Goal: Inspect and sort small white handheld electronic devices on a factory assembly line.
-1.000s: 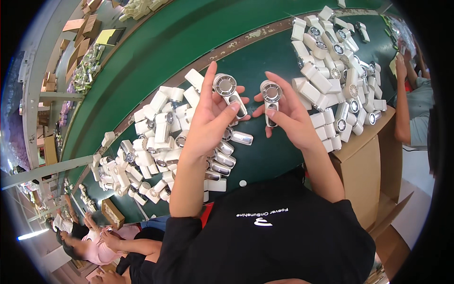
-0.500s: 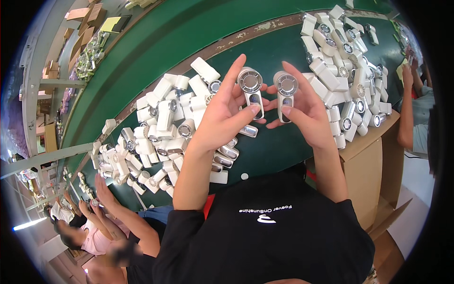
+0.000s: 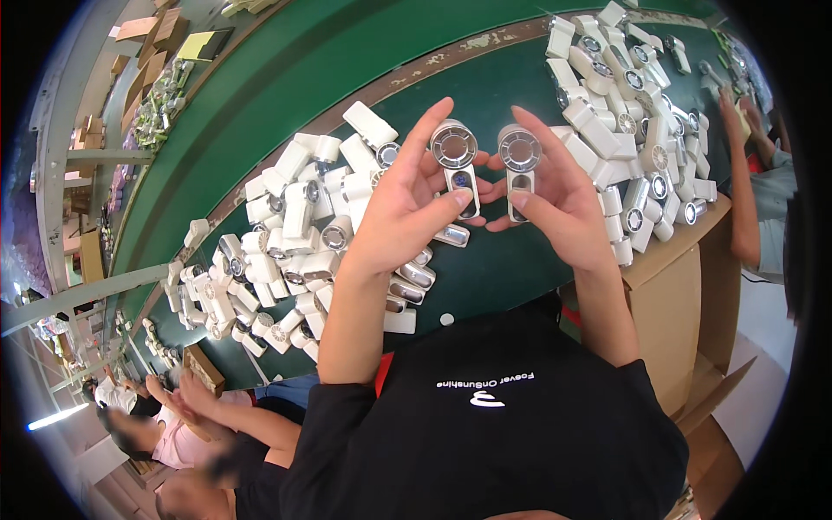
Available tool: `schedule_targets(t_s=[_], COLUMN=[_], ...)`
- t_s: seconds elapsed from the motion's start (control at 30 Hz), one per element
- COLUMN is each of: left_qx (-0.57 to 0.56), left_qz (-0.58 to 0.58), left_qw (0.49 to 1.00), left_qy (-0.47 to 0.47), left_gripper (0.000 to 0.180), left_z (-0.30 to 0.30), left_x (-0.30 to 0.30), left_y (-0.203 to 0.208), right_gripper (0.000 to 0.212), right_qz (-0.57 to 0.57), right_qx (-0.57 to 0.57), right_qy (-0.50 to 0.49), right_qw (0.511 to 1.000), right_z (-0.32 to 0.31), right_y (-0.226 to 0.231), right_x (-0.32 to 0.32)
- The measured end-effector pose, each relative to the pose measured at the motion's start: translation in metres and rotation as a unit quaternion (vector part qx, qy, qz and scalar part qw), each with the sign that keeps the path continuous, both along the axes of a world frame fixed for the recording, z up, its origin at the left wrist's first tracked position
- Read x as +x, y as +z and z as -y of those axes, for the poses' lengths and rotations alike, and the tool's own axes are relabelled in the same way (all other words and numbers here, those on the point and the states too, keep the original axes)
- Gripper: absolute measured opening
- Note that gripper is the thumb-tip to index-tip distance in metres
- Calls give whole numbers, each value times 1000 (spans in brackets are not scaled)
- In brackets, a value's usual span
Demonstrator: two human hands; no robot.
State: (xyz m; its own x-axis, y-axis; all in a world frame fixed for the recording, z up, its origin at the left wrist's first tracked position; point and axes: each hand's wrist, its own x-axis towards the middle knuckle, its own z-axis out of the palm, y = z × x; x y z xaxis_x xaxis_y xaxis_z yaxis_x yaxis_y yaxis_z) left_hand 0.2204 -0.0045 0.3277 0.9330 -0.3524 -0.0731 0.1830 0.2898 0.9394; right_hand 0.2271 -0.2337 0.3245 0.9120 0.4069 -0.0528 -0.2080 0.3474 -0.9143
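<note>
Two white handheld fans with round silver grilles stand upright side by side over the green table. My left hand (image 3: pixel 400 206) is closed round the left handheld fan (image 3: pixel 454 146), its thumb on the handle beside a dark oval panel that shows a small blue glow. The right handheld fan (image 3: pixel 520 152) sits in my right hand (image 3: pixel 565 204), with the thumb pressed on its panel and covering part of it. The fans are apart, grilles facing me. Fingertips of both hands come close together between the handles.
A heap of white fans (image 3: pixel 299 212) lies on the table to the left, another fan heap (image 3: pixel 620 130) to the right. A cardboard box (image 3: pixel 663 316) stands at the near right edge. Co-workers sit at lower left and far right. A small white disc (image 3: pixel 447 320) lies near my shirt.
Both fans stay in my hands, nearly still. My right thumb has shifted slightly on its fan's panel. At lower left, a co-worker's hands have moved and a cardboard box now shows.
</note>
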Motion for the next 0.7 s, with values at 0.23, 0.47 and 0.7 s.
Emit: schedule_targets(t_s=[0.23, 0.47, 0.7], left_qx=[-19, -29, -20], left_qz=[4, -11, -13], left_qw=[1000, 999, 1000], left_qy=[15, 21, 15], left_gripper=[91, 89, 92], left_z=[2, 1, 2], left_x=[0, -2, -1], left_y=[-2, 0, 1], right_gripper=[85, 85, 84], right_qz=[7, 7, 4], right_qx=[2, 9, -4], right_qy=[2, 5, 8], right_qw=[1000, 1000, 1000], right_z=[-2, -2, -1], right_y=[-2, -2, -5], right_x=[1, 1, 2])
